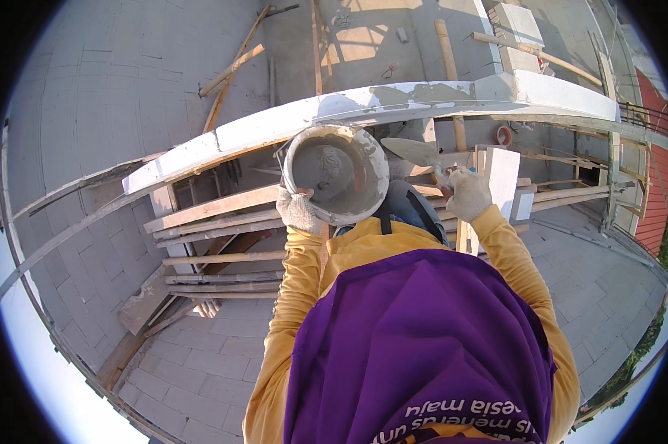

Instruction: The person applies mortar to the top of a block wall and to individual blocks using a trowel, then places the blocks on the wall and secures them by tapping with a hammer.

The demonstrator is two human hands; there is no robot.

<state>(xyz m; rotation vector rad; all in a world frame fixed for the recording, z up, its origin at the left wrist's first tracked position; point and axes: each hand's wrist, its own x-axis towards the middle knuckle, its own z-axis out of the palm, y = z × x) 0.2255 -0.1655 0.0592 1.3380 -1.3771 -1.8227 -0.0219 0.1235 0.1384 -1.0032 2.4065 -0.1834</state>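
Clock centred on the bucket (379, 174), 12 toward the top of the head view. Bucket mid-view, grey wet mix (330, 174) inside. I see the gloved left hand (298, 209) at 7–8 o'clock, fingers curled over the rim. Gloved right hand (468, 194) at 3 o'clock, closed round the handle of a trowel (411, 151); blade tip just beside the rim. White block row (323, 111) at 12; poles (223, 258) at 8.
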